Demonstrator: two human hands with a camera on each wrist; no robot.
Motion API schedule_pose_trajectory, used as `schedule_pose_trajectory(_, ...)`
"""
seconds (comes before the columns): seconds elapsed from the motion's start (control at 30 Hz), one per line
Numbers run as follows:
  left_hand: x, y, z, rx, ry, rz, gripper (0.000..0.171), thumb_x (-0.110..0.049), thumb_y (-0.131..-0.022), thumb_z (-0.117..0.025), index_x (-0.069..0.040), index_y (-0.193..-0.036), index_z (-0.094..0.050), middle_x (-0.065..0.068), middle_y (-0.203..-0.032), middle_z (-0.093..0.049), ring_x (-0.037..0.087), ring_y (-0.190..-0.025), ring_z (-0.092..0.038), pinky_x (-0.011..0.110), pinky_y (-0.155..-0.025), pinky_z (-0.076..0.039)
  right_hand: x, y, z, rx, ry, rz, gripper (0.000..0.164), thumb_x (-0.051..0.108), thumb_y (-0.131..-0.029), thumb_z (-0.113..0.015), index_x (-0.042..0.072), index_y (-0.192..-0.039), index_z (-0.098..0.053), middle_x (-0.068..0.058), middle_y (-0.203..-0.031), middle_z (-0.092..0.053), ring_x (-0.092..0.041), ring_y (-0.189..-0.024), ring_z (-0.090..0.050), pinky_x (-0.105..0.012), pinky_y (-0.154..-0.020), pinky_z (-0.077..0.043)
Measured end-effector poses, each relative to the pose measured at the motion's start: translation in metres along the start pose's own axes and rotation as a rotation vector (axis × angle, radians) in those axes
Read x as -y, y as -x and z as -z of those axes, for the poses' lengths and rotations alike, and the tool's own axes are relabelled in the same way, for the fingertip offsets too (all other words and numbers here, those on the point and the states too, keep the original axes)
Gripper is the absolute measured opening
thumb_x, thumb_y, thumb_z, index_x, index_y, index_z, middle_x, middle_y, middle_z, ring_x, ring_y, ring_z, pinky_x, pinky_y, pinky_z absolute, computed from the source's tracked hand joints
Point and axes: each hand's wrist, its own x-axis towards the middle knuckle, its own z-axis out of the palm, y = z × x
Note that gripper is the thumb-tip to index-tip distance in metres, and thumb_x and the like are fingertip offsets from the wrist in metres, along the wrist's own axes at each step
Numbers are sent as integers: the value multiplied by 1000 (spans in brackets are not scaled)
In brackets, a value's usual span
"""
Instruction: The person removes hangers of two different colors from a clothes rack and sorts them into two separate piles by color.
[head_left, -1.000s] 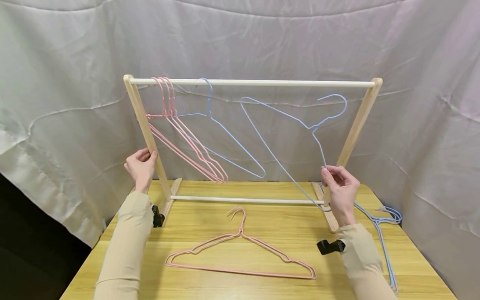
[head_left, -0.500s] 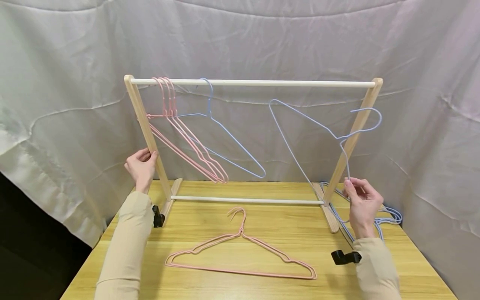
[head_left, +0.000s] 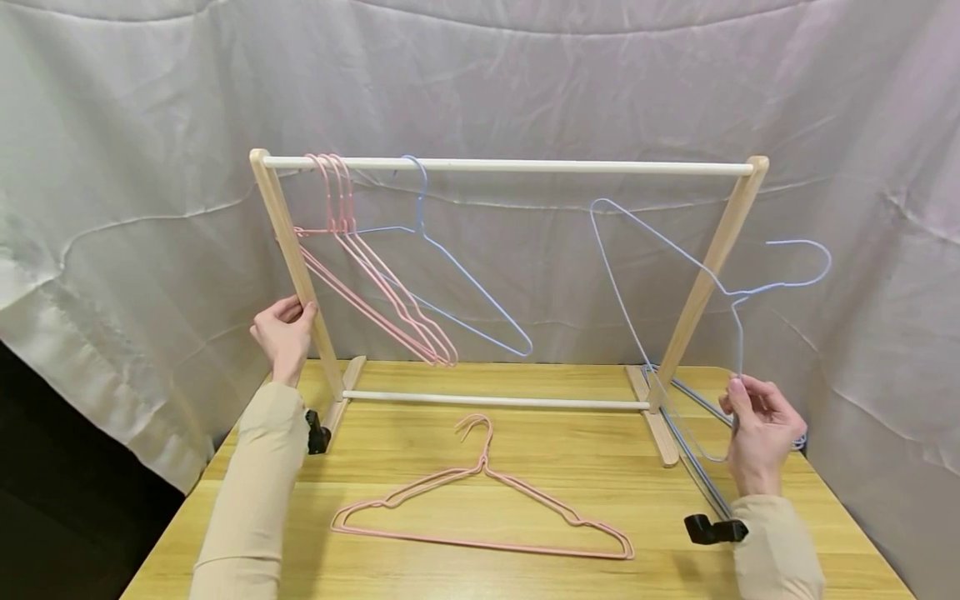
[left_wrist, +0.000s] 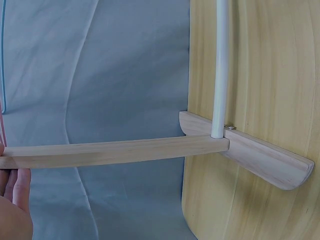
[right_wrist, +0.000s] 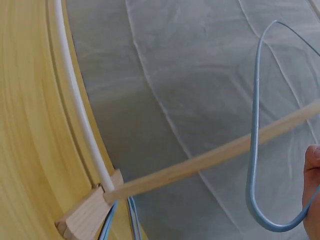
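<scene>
My right hand pinches a light blue wire hanger near one lower end. The hanger is tilted in front of the rack's right post, its hook pointing right and apart from the rail. In the right wrist view its rounded end shows beside my fingers. My left hand grips the rack's left post, with the thumb on its near side. Several pink hangers and one blue hanger hang at the left of the white top rail.
Pink hangers lie flat, nearly stacked, on the wooden table before the rack. Blue hangers lie on the table at right, partly hidden by my right hand and sleeve. Grey curtain surrounds the back and sides.
My right hand has moved right and down with the blue hanger, carrying the hook past the right post. My left hand stays on the left post.
</scene>
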Motion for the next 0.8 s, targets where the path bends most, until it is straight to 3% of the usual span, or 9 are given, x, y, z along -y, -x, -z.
schedule_pose_trajectory(0.13, -1, 0, 0, 2, 1, 7, 32, -16, -90, -73, 0, -118, -73, 20, -116, -72, -22, -71, -54, 19, -106, -41, 1, -1, 8, -32, -70, 11, 7, -25, -82, -63, -25, -89, -65, -21, -75, -73, -20, -54, -63, -23, -53, -54)
schedule_pose_trajectory(0.2, -1, 0, 0, 1, 5, 6, 32, -16, -90, -73, 0, -118, -73, 20, -115, -72, -21, -72, -55, 21, -110, -39, 1, -2, 12, -55, -98, 12, 7, -25, -82, -61, -25, -88, -65, -22, -75, -72, -21, -53, -63, -24, -52, -54)
schedule_pose_trajectory(0.43, 0, 1, 0, 3, -11, 2, 31, -17, -91, -72, -2, -118, -74, 18, -115, -73, -22, -71, -54, 11, -89, -48, 0, -1, 29, -89, -80, 53, 9, -24, -84, -60, -27, -92, -63, -20, -75, -72, -21, -55, -62, -23, -52, -54)
schedule_pose_trajectory(0.5, 0, 1, 0, 3, -5, 5, 31, -17, -90, -72, -2, -118, -74, 19, -116, -73, -22, -72, -54, 8, -92, -43, 1, 0, 33, -95, -91, 58, 10, -25, -84, -60, -28, -93, -62, -21, -76, -73, -22, -55, -62, -23, -52, -55)
schedule_pose_trajectory(0.8, 0, 1, 0, -3, -11, 9, 31, -18, -91, -73, -3, -118, -74, 18, -116, -73, -20, -75, -56, 10, -91, -44, 2, -1, 46, -179, -94, 100, 11, -22, -83, -63, -29, -91, -62, -22, -75, -74, -21, -53, -62, -25, -49, -52)
